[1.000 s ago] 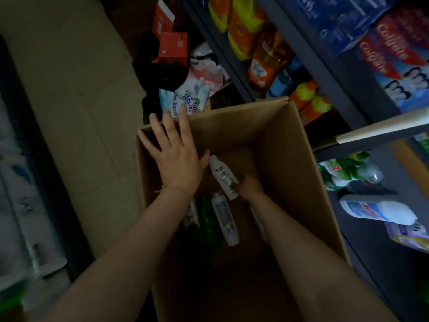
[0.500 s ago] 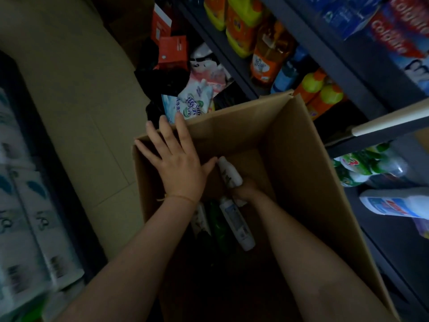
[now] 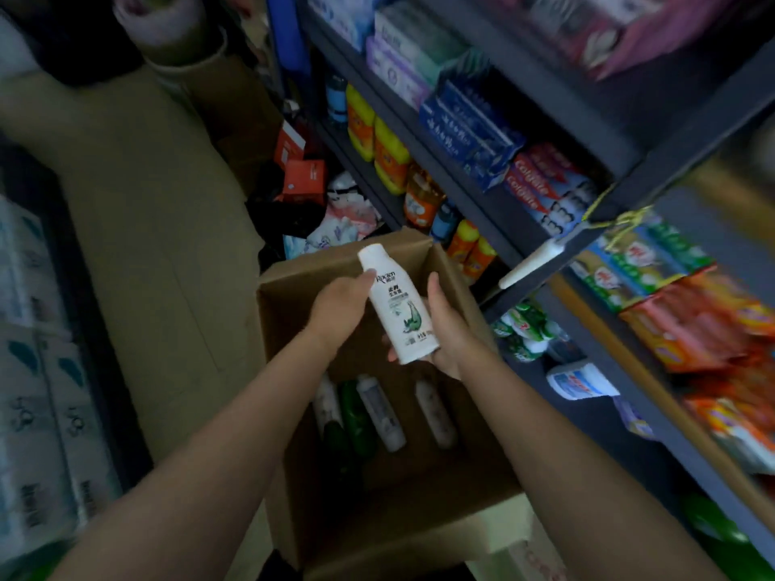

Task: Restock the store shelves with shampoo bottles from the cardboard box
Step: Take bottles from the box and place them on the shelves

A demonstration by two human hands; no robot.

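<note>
A white shampoo bottle [image 3: 398,304] with a green label print is held above the open cardboard box [image 3: 289,413], cap pointing up and away. My right hand [image 3: 444,329] grips its lower body from the right and underneath. My left hand [image 3: 339,308] holds the bottle's left side, thumb near the neck. Several more bottles [image 3: 379,408], white and green, lie on the box floor below.
Dark metal shelves [image 3: 524,228] rise on the right, stocked with toothpaste boxes [image 3: 541,190], orange and yellow bottles [image 3: 390,148] and soap packs [image 3: 692,325]. Red cartons [image 3: 304,178] and bags clutter the floor beyond the box. Wrapped tissue packs [image 3: 37,392] stand on the left.
My right hand has lifted the white bottle out of the box. My left hand left the box's far rim and now holds the bottle. The view tilted up toward the shelves.
</note>
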